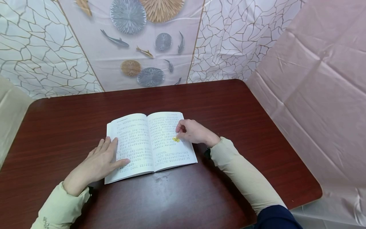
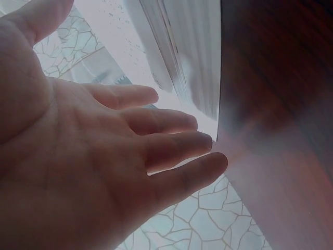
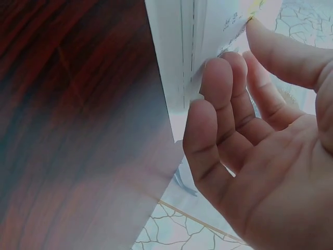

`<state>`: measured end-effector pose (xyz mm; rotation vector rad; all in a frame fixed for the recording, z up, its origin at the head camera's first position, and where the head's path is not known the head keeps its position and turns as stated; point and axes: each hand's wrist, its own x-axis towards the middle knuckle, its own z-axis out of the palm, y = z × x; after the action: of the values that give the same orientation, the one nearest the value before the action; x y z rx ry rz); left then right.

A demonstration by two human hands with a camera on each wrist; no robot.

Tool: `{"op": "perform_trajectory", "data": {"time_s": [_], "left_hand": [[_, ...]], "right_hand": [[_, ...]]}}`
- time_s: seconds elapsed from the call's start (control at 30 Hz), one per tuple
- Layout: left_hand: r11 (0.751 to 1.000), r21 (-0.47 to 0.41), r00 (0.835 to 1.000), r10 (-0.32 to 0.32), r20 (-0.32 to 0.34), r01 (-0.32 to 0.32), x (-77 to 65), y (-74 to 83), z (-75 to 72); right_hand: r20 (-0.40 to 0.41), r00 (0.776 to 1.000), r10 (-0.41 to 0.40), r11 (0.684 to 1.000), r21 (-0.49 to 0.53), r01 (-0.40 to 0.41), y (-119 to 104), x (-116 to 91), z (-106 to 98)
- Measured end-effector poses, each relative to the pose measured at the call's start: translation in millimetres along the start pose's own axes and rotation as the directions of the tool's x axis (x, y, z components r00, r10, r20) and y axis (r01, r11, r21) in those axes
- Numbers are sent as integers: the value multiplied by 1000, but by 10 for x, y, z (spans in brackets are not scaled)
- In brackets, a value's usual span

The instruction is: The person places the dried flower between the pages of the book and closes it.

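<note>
An open book (image 1: 132, 143) with printed pages lies on the table. My left hand (image 1: 97, 162) rests on the left page's outer edge, thumb spread onto the print; the left wrist view shows its fingers (image 2: 177, 143) straight beside the page stack. On the right page is a small yellow piece (image 1: 175, 139), perhaps flower- or butterfly-shaped. The right hand (image 1: 195, 132) is over that page's outer edge, its thumb tip at the yellow piece. In the right wrist view its fingers (image 3: 216, 83) bend loosely, with a gap between thumb and index finger. Part of the yellow piece (image 3: 256, 8) shows past the thumb.
The dark red-brown table (image 1: 71, 114) has rounded corners. A patterned cloth (image 1: 143, 41) hangs behind it, and a plain pinkish cloth (image 1: 320, 95) hangs along the right side.
</note>
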<state>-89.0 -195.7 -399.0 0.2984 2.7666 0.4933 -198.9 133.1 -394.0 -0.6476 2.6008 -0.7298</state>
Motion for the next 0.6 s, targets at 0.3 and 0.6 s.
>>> {"op": "perform_trajectory", "data": {"time_s": [0.3,0.6], "left_hand": [[1000,5,1000,4,-3,-4,0,13,1],[994,-77,997,-77,17,78,17,-34,-11]], "right_hand": [[-11,1000,3,1000,-9,-3,14,5,22],[-56,998,6,1000,-9,-7,47,8,42]]}}
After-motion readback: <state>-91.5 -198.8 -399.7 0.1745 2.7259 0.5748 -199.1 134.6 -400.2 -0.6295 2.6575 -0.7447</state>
